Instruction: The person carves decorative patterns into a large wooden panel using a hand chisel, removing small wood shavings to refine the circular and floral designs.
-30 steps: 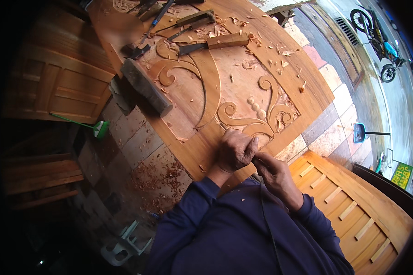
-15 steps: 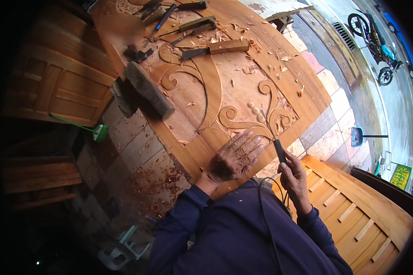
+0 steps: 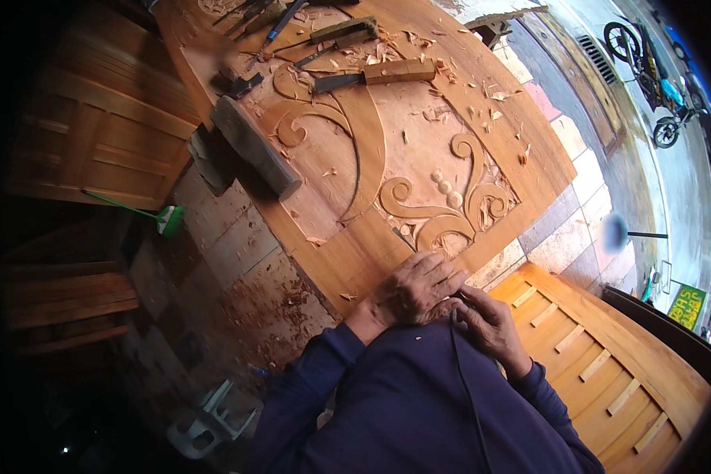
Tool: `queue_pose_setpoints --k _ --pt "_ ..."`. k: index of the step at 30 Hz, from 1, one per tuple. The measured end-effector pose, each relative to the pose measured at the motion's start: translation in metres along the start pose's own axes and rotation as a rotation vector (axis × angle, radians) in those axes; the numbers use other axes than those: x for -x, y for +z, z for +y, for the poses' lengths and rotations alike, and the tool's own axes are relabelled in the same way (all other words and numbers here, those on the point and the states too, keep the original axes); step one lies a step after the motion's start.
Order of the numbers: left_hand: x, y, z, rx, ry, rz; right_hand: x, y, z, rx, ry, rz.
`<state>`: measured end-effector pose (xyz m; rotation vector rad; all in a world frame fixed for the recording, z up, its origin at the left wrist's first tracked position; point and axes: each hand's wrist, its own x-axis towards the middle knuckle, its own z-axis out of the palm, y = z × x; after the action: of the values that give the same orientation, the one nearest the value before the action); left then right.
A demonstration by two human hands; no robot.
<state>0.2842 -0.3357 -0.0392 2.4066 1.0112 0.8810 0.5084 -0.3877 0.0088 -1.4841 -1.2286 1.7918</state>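
Note:
A carved wooden panel (image 3: 355, 237) with raised scrolls and round beads lies in front of me. My left hand (image 3: 419, 291) rests at its near edge, fingers curled together over the carving chisel. Beyond the knuckles, only a short dark bit of the chisel blade (image 3: 404, 235) shows, beside a scroll. Close against it on the right, my right hand (image 3: 488, 322) is closed around the handle end, which the fingers hide. A wide chisel with a wooden handle (image 3: 399, 72) lies farther up the panel, among wood shavings.
A thick wooden block (image 3: 257, 150) lies on the panel's left edge. Several more chisels (image 3: 344, 33) are at the far end. To the right leans a slatted wooden panel (image 3: 600, 367); a green broom (image 3: 170, 220) and a pale plastic chair (image 3: 205, 426) stand left.
My right hand has brought the chisel down and left, against my left hand. My left hand has gone from lying flat to curling over it. The blade now points up-left.

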Motion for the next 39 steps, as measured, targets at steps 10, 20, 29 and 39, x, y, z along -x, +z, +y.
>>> queue_pose_setpoints --k 10,20,29,39 --pt "-0.024 0.028 -0.023 0.143 0.008 0.077 -0.017 -0.012 -0.043 0.168 0.009 0.015" --pt "-0.025 0.025 -0.026 0.166 -0.100 0.097 -0.032 -0.011 -0.063 0.224 0.072 -0.042" --pt "-0.027 0.024 -0.025 0.205 -0.078 0.165 -0.029 -0.010 -0.055 0.222 0.066 -0.008" --pt "-0.030 0.021 -0.030 0.140 -0.189 0.184 -0.042 -0.003 -0.032 0.167 0.009 0.002"
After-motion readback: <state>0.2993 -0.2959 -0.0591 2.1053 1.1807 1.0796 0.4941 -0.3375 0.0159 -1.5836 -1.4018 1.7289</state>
